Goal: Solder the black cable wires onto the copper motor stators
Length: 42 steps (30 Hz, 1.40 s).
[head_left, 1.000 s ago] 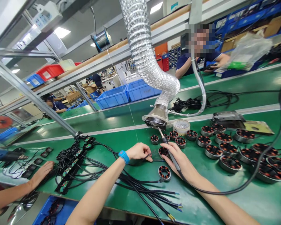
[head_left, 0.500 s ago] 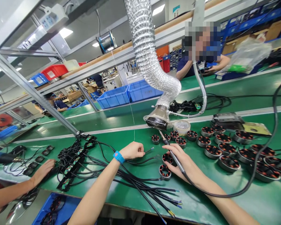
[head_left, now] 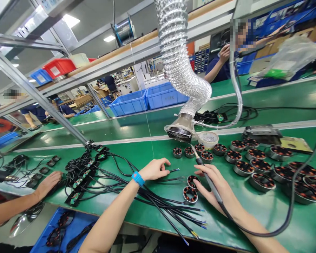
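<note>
My left hand [head_left: 156, 169], with a blue wristband, is over the black cables [head_left: 158, 203]. Its thumb and index finger are apart, and a cable end with a blue wire shows just past the fingertips. A soldering iron [head_left: 209, 179] lies in my right hand [head_left: 217, 186], its tip pointing up and left toward small round stators. Two stators [head_left: 190, 195] sit on the green table left of that hand. From above hangs a thin solder wire [head_left: 150, 131], ending behind my left hand.
A metallic duct [head_left: 183, 70] ends in a fume hood [head_left: 180, 130] over the table. More stators [head_left: 262, 182] fill the right side. Circuit boards [head_left: 80, 181] lie left. A co-worker's hand [head_left: 48, 182] rests farther left. A blue bin [head_left: 46, 225] is below the table edge.
My left hand has moved right, and its thumb and index finger have parted. The view has shifted a little. Across the table, a person has raised an arm.
</note>
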Tool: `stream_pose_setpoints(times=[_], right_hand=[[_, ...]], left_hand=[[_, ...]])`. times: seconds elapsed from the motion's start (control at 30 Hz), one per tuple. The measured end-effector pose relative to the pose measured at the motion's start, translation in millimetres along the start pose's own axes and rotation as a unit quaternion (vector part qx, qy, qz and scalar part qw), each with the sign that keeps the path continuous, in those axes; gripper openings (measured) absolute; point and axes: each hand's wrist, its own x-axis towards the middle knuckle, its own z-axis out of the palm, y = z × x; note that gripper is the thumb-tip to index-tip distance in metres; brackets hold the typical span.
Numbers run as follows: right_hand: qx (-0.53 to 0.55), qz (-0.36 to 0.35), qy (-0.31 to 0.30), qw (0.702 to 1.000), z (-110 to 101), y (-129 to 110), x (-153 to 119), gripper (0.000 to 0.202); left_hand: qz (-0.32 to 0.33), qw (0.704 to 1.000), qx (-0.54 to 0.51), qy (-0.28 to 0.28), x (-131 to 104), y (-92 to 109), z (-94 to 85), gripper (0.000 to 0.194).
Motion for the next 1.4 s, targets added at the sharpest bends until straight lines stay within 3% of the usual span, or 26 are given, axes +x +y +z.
stream_pose_setpoints(times=[0.1,0.2,0.3,0.33,0.47,0.63,0.8,1.03,1.13,1.27,1.4], right_hand=[[-0.018,-0.019,0.051,0.998,1.4,5.9,0.4,0.030],[-0.059,-0.029,0.091,0.994,5.0,13.8,-0.2,0.027],[-0.096,-0.022,0.155,0.983,8.4,17.8,1.6,0.033],[-0.094,-0.021,0.144,0.985,8.7,17.9,2.7,0.034],[-0.083,-0.031,0.121,0.989,7.6,15.5,2.9,0.030],[-0.080,-0.036,0.111,0.990,7.3,17.9,-4.1,0.024],[-0.056,-0.042,0.080,0.994,3.7,18.6,-8.4,0.031],[-0.036,-0.048,0.009,0.998,4.2,27.0,5.0,0.035],[-0.047,-0.068,-0.051,0.995,2.7,25.7,21.1,0.035],[-0.068,-0.100,-0.073,0.990,4.0,23.8,38.9,0.034],[-0.057,-0.101,-0.083,0.990,9.9,25.8,45.3,0.037]], left_hand=[[-0.048,0.996,0.014,0.072,7.2,5.1,1.2,0.027],[-0.011,0.989,0.067,0.132,17.7,17.3,7.7,0.024],[0.065,0.982,0.134,0.119,34.5,31.8,16.9,0.030],[0.062,0.977,0.168,0.115,40.8,36.1,19.1,0.030],[-0.007,0.954,0.277,0.117,57.9,53.1,23.2,0.031],[-0.060,0.948,0.290,0.117,60.5,63.3,23.8,0.025],[-0.023,0.962,0.252,0.100,50.6,58.5,23.4,0.022],[0.054,0.996,0.045,0.047,11.8,66.5,22.8,0.026],[0.024,0.993,-0.049,0.107,10.2,66.3,18.9,0.031],[-0.043,0.973,-0.055,0.221,19.6,52.9,14.1,0.032],[-0.090,0.978,-0.050,0.184,24.0,39.7,13.3,0.040]])
